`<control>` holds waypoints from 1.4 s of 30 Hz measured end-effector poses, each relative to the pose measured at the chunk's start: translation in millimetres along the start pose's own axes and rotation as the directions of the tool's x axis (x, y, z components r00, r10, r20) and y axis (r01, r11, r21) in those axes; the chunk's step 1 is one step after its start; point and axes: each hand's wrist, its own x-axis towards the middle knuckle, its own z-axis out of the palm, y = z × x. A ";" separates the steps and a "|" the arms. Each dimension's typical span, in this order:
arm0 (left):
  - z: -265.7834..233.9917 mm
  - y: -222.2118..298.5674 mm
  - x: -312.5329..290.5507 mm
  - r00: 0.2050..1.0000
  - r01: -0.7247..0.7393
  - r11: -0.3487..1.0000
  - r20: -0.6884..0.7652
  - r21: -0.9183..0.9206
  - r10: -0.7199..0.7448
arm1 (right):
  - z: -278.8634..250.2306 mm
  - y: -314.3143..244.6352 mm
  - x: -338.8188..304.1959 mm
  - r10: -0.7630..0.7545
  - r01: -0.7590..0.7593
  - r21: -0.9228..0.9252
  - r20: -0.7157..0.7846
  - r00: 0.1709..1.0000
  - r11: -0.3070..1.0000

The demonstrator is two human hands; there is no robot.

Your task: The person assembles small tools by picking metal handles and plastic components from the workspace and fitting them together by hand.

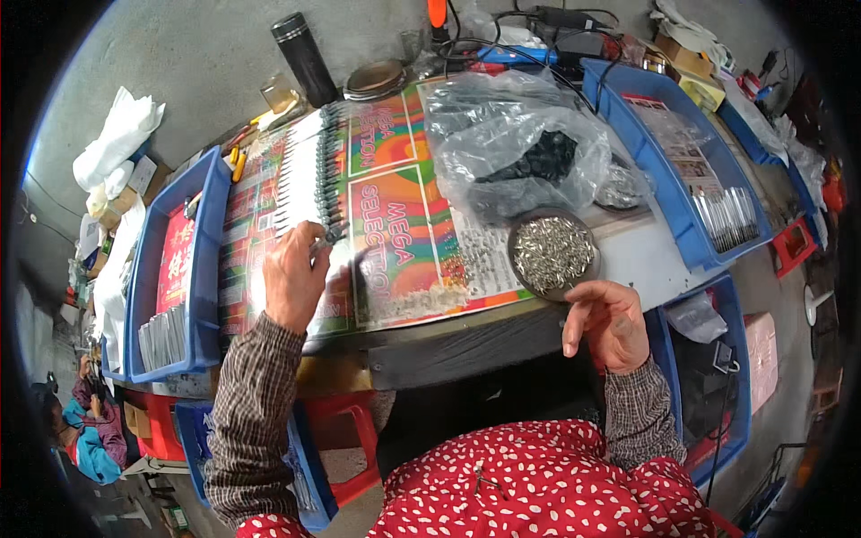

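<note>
My left hand (294, 276) is closed in a pinch at the near end of a row of slim metal pieces (328, 179). They lie side by side, with silvery shafts to the left and dark ends to the right. Its fingertips are on the dark end of the nearest piece (334, 234). Just right of the near rim of a round bowl (517, 260) hovers my right hand (613, 325), its fingers curled toward the thumb. Whatever is between those fingertips is too small to make out. Small silvery metal pins (554, 251) fill the bowl.
Colourful printed cardboard (390, 242) covers the bench. A clear plastic bag (516, 143) with dark contents lies behind the bowl. Blue trays (211, 251) with metal pieces flank both sides. A black flask (303, 58) and cables stand at the back. Another person (94, 430) is far left.
</note>
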 end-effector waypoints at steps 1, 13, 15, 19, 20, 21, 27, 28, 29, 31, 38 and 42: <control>-2.5 -6.1 10.0 1.000 0.010 0.999 0.025 0.040 -0.011 | 0.3 1.4 1.6 0.007 -0.007 0.011 -0.012 1.000 1.000; 42.4 -99.2 117.4 0.996 0.056 0.983 -0.083 0.172 -0.042 | -5.9 4.3 8.0 0.026 -0.026 0.194 0.003 1.000 0.981; 51.3 -109.7 132.2 0.996 0.052 0.984 -0.082 0.173 -0.038 | -7.9 4.2 7.3 0.034 -0.037 0.193 0.019 0.999 0.981; 65.4 -112.4 157.8 0.996 0.052 0.981 -0.086 0.185 -0.036 | -11.4 3.3 5.1 0.048 -0.055 0.183 0.039 0.998 0.982; 68.2 -112.5 164.0 0.996 0.044 0.976 -0.087 0.215 -0.026 | -13.0 4.2 4.8 0.050 -0.057 0.187 0.038 0.998 0.981; 71.7 -119.1 170.2 0.997 0.046 0.983 -0.076 0.175 -0.033 | -14.1 5.3 4.3 0.035 -0.044 0.196 0.053 0.998 0.980; 85.9 -130.2 185.6 0.997 0.046 0.981 -0.074 0.190 -0.032 | -18.2 4.6 6.1 -0.003 -0.024 0.215 0.122 0.993 0.976; 86.6 -131.6 186.0 0.996 0.046 0.979 -0.081 0.199 -0.030 | -18.8 4.4 5.8 0.002 -0.028 0.200 0.128 0.992 0.979; 86.7 -134.3 186.2 0.996 0.047 0.978 -0.080 0.202 -0.031 | -18.9 4.3 6.1 0.006 -0.031 0.184 0.135 0.991 0.982; 89.3 -138.0 187.3 0.995 0.053 0.989 -0.091 0.138 -0.041 | -18.2 3.4 7.0 0.005 -0.031 0.197 0.135 0.991 0.980; 86.2 -141.7 185.9 0.995 0.011 0.982 -0.098 0.186 0.008 | -17.0 3.3 6.8 -0.002 -0.024 0.196 0.131 0.991 0.980; 86.7 -137.4 187.6 0.998 0.003 0.982 -0.069 0.190 0.011 | -16.0 3.6 5.5 -0.004 -0.018 0.202 0.109 0.994 0.979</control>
